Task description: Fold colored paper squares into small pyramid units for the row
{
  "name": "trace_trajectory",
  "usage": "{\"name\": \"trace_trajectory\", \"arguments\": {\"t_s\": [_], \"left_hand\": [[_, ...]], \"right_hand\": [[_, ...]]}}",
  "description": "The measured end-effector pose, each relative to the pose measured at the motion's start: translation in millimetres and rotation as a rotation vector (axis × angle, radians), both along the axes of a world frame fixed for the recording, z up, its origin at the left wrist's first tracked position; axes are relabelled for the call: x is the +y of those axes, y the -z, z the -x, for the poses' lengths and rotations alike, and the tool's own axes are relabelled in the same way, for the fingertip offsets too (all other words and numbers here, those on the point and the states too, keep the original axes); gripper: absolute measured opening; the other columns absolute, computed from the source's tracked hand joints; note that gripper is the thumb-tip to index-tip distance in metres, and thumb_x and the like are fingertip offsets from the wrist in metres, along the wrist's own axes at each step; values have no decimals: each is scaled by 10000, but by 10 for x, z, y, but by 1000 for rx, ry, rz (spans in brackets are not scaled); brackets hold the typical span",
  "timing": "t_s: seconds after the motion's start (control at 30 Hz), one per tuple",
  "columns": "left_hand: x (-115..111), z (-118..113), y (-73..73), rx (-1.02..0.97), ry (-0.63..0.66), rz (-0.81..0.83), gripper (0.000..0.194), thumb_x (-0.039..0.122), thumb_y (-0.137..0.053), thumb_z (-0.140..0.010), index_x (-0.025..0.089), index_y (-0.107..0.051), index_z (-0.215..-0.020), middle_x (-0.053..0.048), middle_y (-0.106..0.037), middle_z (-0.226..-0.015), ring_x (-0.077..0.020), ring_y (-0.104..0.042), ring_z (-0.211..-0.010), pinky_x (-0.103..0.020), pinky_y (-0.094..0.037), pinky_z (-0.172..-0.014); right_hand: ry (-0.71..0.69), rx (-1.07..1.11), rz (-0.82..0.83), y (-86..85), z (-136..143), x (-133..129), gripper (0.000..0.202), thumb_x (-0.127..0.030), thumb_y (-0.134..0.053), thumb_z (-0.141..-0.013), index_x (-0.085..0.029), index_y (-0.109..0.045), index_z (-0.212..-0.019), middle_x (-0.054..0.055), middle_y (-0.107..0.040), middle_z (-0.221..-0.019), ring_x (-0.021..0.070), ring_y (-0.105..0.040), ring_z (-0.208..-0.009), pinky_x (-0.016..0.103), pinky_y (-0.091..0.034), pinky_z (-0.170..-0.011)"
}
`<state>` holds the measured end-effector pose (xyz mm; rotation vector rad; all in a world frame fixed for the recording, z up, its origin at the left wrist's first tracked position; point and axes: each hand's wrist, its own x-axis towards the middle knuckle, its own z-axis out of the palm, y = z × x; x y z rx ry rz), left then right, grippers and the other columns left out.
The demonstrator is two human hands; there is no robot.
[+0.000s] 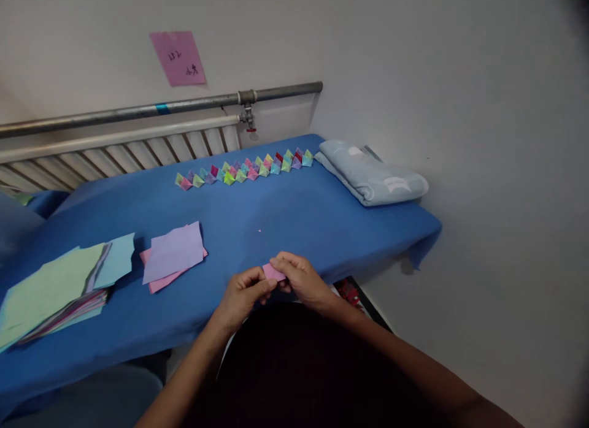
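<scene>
A small folded piece of pink paper [273, 272] is pinched between both hands at the front edge of the blue-covered table [294, 213]. My left hand [246, 292] grips its left and lower side, fingers closed. From the right, my right hand [300, 278] holds its upper right part between thumb and fingers. Parts of the paper are hidden behind the fingers. Left of the hands lie a purple sheet [175, 253] and pink paper [165, 283] beneath it. Farther back, folded paper pieces [243, 170] in many colours stand in rows.
A stack of coloured paper [55, 287] lies at the left. A folded pale blue cloth [372, 173] rests at the right end by the wall. Behind the table are a radiator [124, 149] and a metal pipe [197, 103]. A pink note [178, 59] hangs above.
</scene>
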<state>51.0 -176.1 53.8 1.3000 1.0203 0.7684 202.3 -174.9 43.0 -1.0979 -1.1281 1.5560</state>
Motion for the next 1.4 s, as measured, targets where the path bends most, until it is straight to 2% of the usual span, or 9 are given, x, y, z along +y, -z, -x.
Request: {"name": "trace_trajectory", "arguments": {"t_s": [0.2, 0.5, 0.63, 0.83, 0.93, 1.03, 1.13, 1.27, 1.4], "left_hand": [[-10, 4, -5, -43, 37, -12, 311, 401, -671, -746, 173, -534, -584, 36, -509, -542, -94, -441, -553, -252, -348, -599], [1, 40, 25, -57, -48, -26, 330, 397, -682, -742, 175, -519, -559, 36, -519, -538, -93, -445, -547, -247, -349, -587], [-8, 19, 39, -32, -7, -37, 299, 387, -669, -755, 175, -548, -582, 39, -508, -539, -92, -442, -552, -246, -350, -589], [14, 82, -50, 4, 102, 76, 280, 443, -659, -774, 170, -625, -721, 5, -613, -660, -111, -547, -635, -260, -433, -674], [36, 102, -105, 14, 47, 114, 338, 487, -656, -761, 168, -599, -665, -4, -616, -606, -107, -555, -574, -249, -455, -612], [61, 92, -97, 0, -88, 170, 358, 486, -697, -704, 160, -574, -622, 11, -588, -545, -80, -507, -468, -215, -426, -489], [89, 82, -55, -46, -229, 262, 362, 464, -743, -633, 153, -558, -608, 24, -568, -537, -67, -483, -413, -186, -368, -378], [111, 70, -15, -54, -231, 357, 373, 458, -736, -634, 157, -525, -571, 54, -498, -454, -45, -399, -320, -163, -278, -296], [101, 71, 10, 1, -213, 409, 359, 468, -687, -697, 166, -524, -590, 60, -491, -447, -51, -391, -303, -167, -268, -287]], "right_hand": [[28, 97, 10, -3, 8, -13, 380, -514, -602, -778, -210, -429, -628, -86, -367, -517, 63, -317, -439, 210, -264, -433], [-17, -42, -93, -110, -86, -66, 311, -503, -557, -832, -194, -575, -793, -57, -485, -582, 79, -422, -502, 217, -334, -487], [34, -69, -139, -104, -63, -55, 259, -438, -586, -798, -200, -555, -699, -57, -459, -564, 81, -400, -516, 216, -316, -485], [-59, -47, 29, -25, -61, 16, 242, -421, -572, -772, -204, -528, -673, -73, -421, -518, 73, -353, -455, 215, -261, -448], [-93, -98, 25, -20, -67, 16, 248, -426, -554, -796, -207, -527, -683, -71, -418, -530, 78, -354, -458, 221, -273, -457], [68, -239, -177, -32, -96, 0, 213, -394, -528, -849, -217, -557, -735, -40, -496, -614, 106, -443, -549, 246, -367, -547], [193, -479, -539, -13, -140, -15, 109, -295, -545, -865, -225, -614, -816, 17, -620, -795, 151, -545, -747, 304, -431, -727], [31, -748, -893, 104, -142, -16, 204, -192, -569, -846, -218, -653, -1030, 70, -673, -1034, 205, -560, -979, 382, -412, -891], [-21, -872, -946, 243, -96, -8, 237, -237, -558, -888, -218, -650, -1106, 82, -683, -1079, 224, -548, -984, 391, -403, -867]]}}
